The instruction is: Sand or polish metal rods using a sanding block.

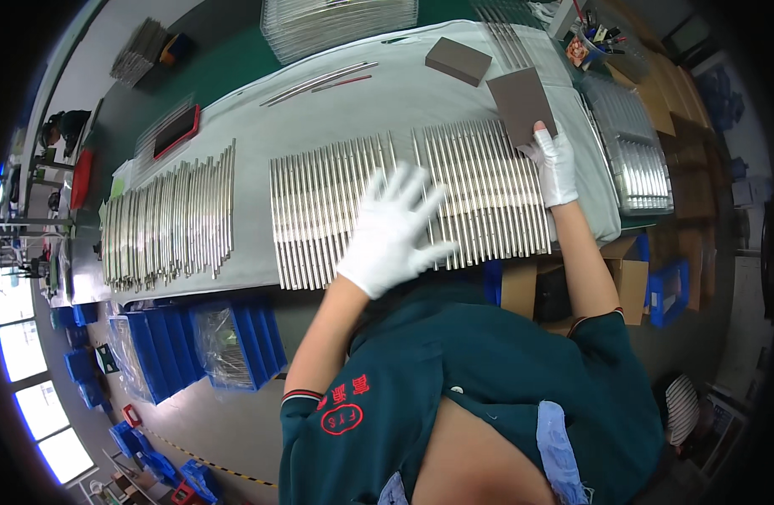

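Both gloved hands work over the rows of metal rods, one spread flat, one gripping a sanding block.

My left hand (395,231) hovers with fingers splayed wide above the middle batch of metal rods (404,202), apparently to keep them lying side by side. My right hand (553,164) is closed on the near edge of a brown sanding block (522,105), which sits on the far ends of the rods at the right. A second block (458,61) lies farther off on the grey mat (387,105), and another rod batch (170,220) waits well to the left.
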`<action>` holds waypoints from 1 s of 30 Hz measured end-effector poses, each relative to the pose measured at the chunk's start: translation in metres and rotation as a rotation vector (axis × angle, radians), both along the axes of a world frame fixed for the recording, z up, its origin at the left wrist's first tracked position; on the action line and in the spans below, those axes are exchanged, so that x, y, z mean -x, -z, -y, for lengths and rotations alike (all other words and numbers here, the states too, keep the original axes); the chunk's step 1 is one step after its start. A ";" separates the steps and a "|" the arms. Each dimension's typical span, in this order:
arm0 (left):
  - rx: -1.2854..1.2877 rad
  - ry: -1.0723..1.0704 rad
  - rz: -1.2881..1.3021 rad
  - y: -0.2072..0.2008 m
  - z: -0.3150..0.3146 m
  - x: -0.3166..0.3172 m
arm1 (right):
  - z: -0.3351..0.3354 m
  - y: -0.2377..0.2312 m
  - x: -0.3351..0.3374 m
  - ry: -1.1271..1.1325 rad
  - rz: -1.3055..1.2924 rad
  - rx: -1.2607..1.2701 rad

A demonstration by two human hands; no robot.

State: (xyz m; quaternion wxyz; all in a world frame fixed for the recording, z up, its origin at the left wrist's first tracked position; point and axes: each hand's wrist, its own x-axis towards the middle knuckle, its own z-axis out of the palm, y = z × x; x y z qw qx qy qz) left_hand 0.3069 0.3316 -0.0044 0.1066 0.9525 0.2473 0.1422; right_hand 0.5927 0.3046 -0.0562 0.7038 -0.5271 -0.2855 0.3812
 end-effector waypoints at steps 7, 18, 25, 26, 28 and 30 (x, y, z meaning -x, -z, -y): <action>-0.251 -0.596 -0.097 0.035 -0.041 0.110 | -0.001 0.002 0.002 0.002 -0.004 -0.024; -0.177 -0.494 -0.134 0.031 -0.012 0.037 | 0.000 0.004 0.001 0.004 0.031 -0.028; -0.080 -0.197 -0.027 0.026 0.006 0.012 | -0.004 0.001 0.005 -0.009 0.047 -0.025; -0.028 -0.180 0.005 0.024 0.004 0.017 | -0.005 0.002 0.005 -0.014 0.044 -0.027; -0.057 -0.306 0.011 0.022 -0.011 0.040 | 0.000 0.003 0.001 0.007 0.057 -0.006; -0.116 -0.522 0.012 0.027 -0.031 0.074 | 0.003 0.003 -0.001 0.009 0.062 0.000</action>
